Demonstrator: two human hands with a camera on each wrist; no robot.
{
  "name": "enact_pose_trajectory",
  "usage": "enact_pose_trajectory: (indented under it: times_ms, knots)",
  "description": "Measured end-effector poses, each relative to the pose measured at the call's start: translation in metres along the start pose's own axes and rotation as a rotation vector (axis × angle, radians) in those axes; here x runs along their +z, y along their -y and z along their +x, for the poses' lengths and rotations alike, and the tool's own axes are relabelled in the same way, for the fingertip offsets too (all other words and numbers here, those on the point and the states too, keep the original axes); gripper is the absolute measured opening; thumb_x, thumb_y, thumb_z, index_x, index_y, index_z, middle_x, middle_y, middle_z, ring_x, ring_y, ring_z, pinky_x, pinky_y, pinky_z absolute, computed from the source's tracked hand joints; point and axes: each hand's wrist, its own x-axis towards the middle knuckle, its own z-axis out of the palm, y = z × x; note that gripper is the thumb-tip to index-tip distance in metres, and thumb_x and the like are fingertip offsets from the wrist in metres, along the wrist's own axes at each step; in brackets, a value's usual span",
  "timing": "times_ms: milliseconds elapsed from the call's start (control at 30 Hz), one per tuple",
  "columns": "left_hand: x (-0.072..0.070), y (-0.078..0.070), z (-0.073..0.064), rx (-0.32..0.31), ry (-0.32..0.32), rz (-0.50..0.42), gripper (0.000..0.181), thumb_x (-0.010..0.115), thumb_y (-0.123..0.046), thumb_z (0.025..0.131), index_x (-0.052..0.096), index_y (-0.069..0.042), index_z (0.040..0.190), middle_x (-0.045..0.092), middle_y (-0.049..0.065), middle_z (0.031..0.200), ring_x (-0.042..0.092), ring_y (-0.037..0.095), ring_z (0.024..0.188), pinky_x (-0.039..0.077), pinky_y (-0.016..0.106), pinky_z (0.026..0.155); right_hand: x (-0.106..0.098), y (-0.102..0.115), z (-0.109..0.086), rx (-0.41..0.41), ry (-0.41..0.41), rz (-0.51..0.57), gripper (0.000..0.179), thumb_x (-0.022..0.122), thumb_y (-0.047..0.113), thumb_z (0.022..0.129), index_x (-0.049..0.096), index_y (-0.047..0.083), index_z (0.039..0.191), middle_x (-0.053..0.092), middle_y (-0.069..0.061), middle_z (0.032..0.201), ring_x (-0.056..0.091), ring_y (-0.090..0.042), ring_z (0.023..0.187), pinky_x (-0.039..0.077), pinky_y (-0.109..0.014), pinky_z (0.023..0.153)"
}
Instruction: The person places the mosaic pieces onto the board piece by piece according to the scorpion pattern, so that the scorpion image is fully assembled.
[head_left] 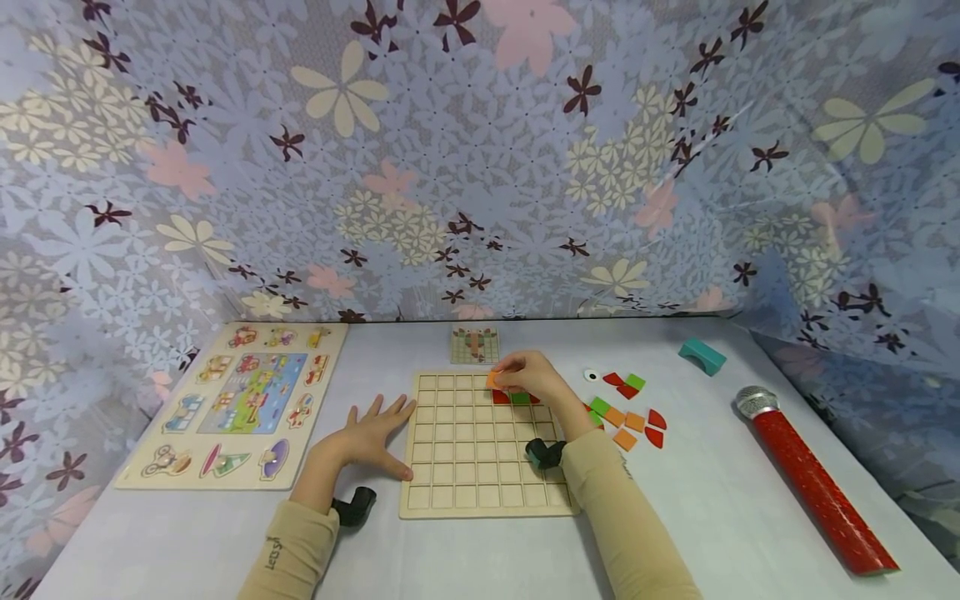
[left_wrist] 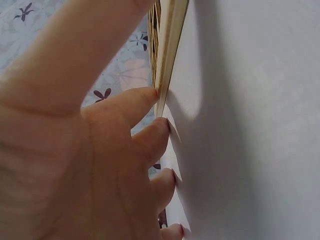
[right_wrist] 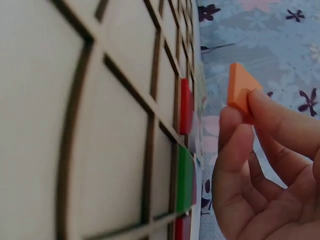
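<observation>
A square wooden grid board (head_left: 465, 450) lies on the table in the head view. My left hand (head_left: 369, 437) is spread flat at its left side, thumb and index fingertip touching the board's edge. My right hand (head_left: 528, 375) pinches an orange square tile (right_wrist: 241, 90) between thumb and fingers, just above the board's far right part. In the right wrist view, a red tile (right_wrist: 185, 106) and a green tile (right_wrist: 185, 179) sit in the grid below the held tile. Another red piece shows at the bottom of that view.
Loose orange, green and red tiles, among them an orange tile (head_left: 625, 439), lie right of the board with a round eye piece (head_left: 592, 376). Behind it is a small pattern card (head_left: 475, 346). A picture puzzle (head_left: 300, 446) lies left; a teal block (head_left: 702, 356) and red microphone (head_left: 817, 483) lie right.
</observation>
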Motion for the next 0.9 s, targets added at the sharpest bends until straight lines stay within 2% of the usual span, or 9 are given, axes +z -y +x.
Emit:
enact_pose_trajectory:
  times_ms: [133,300,467,667,900]
  knots:
    - [0.000,0.000,0.000,-0.001,0.004,-0.004,0.110,0.083,-0.041,0.061,0.023,-0.007,0.147,0.014,0.016,0.153,-0.001,0.044,0.138,-0.008,0.068,0.102,0.007,-0.001,0.003,0.002,0.020,-0.043,0.018,0.065,0.002,0.084,0.065,-0.003,0.101,0.064,-0.012,0.089,0.062,-0.016,0.071,0.054,-0.029,0.066]
    - [0.000,0.000,0.000,0.002,0.003,-0.005,0.110,0.084,-0.041,0.061,0.024,-0.007,0.147,0.014,0.016,0.153,-0.001,0.044,0.138,-0.008,0.068,0.102,0.014,0.000,0.004,-0.018,-0.011,-0.136,0.012,0.068,0.003,0.081,0.068,0.000,0.093,0.066,-0.009,0.086,0.059,-0.016,0.071,0.050,-0.026,0.061]
    - [0.000,0.000,0.000,0.005,-0.002,-0.001,0.110,0.083,-0.041,0.061,0.024,-0.007,0.147,0.015,0.016,0.153,-0.001,0.044,0.138,-0.008,0.068,0.101,0.018,0.004,0.004,-0.032,-0.049,-0.206,0.008,0.072,0.003,0.077,0.069,0.002,0.084,0.067,-0.006,0.082,0.060,-0.017,0.072,0.051,-0.028,0.066]
    - [-0.001,0.000,0.000,0.003,0.002,0.000,0.110,0.083,-0.041,0.061,0.023,-0.006,0.147,0.014,0.017,0.153,-0.001,0.045,0.138,-0.008,0.069,0.101,0.020,0.006,0.004,-0.023,-0.043,-0.271,0.007,0.074,0.006,0.075,0.071,0.005,0.081,0.067,-0.003,0.077,0.061,-0.015,0.072,0.052,-0.031,0.075]
    - [0.000,0.000,0.000,0.006,0.001,0.000,0.110,0.083,-0.040,0.061,0.023,-0.006,0.146,0.014,0.018,0.153,-0.001,0.045,0.138,-0.008,0.069,0.101,0.021,0.009,0.002,-0.032,-0.025,-0.381,0.006,0.074,0.008,0.077,0.072,0.006,0.082,0.063,-0.003,0.084,0.054,-0.017,0.077,0.047,-0.030,0.069]
